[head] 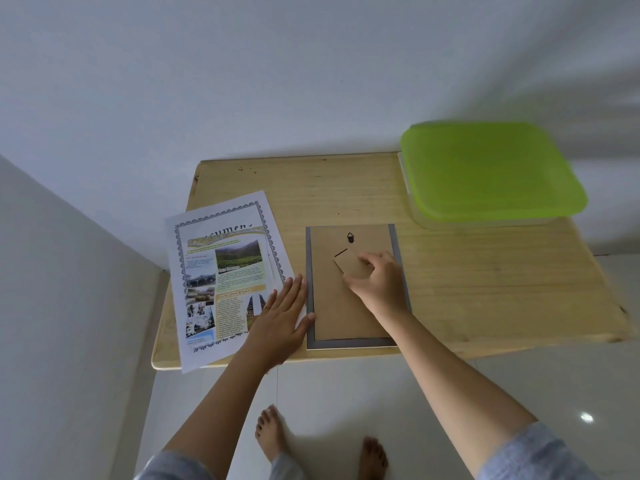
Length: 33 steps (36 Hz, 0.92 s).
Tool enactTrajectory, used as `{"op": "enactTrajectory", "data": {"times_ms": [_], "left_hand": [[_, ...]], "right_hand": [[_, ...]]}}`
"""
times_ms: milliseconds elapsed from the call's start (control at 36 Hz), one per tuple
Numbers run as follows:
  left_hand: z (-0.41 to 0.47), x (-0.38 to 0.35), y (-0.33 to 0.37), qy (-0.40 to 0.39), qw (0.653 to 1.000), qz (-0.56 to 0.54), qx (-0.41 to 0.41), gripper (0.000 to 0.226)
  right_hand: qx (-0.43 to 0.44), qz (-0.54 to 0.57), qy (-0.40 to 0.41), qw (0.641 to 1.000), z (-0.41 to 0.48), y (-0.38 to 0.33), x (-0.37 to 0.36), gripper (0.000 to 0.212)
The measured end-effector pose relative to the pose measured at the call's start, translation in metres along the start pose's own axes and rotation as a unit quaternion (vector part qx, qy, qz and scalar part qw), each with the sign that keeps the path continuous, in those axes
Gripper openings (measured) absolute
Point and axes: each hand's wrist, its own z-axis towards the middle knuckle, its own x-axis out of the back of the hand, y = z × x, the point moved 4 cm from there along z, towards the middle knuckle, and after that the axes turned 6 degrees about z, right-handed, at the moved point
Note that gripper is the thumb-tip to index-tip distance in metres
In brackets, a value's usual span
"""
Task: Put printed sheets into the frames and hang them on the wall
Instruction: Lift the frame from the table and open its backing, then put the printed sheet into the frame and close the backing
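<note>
Free room is widest to the right of the right hand (377,282): bare wooden table (485,289) runs flat to its right edge. Farther out on that side, a container with a green lid (491,171) fills the far right corner and stands well above the tabletop. Beyond both hands, a band of bare wood reaches the back wall (242,81), which closes off the far side. Between the hands lies a face-down frame (329,306), low and flat, with a cardboard stand flap (349,265) lifted at the right hand's fingers. Under and left of the left hand (280,320), printed sheets (221,271) cover the table. A side wall (52,306) stands close beyond them.
</note>
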Motion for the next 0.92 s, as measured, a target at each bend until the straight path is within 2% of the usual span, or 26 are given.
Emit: {"op": "enactTrajectory", "data": {"times_ms": [333,444,611,806,861,917], "left_hand": [[0.000,-0.001,0.001,-0.009,1.000,0.001,0.002,0.090],[0.000,0.000,0.002,-0.008,1.000,0.009,0.010,0.091],[0.000,0.000,0.003,0.012,1.000,0.000,0.018,0.076],[0.000,-0.002,0.004,0.035,0.999,-0.010,0.028,0.077],[-0.001,-0.002,0.004,0.039,0.999,-0.007,0.027,0.077],[-0.001,-0.002,0.005,0.042,0.999,-0.005,0.028,0.078]], "right_hand": [[-0.001,0.056,0.051,0.997,0.004,-0.020,0.038,0.049],[-0.036,0.072,0.079,0.994,-0.007,-0.013,0.068,0.046],[-0.087,0.012,0.091,0.992,-0.036,0.037,0.107,0.039],[-0.109,-0.100,0.052,0.988,-0.037,0.081,0.122,0.044],[-0.108,-0.128,0.046,0.985,-0.030,0.086,0.125,0.037],[-0.106,-0.154,0.043,0.981,-0.023,0.089,0.125,0.021]]}}
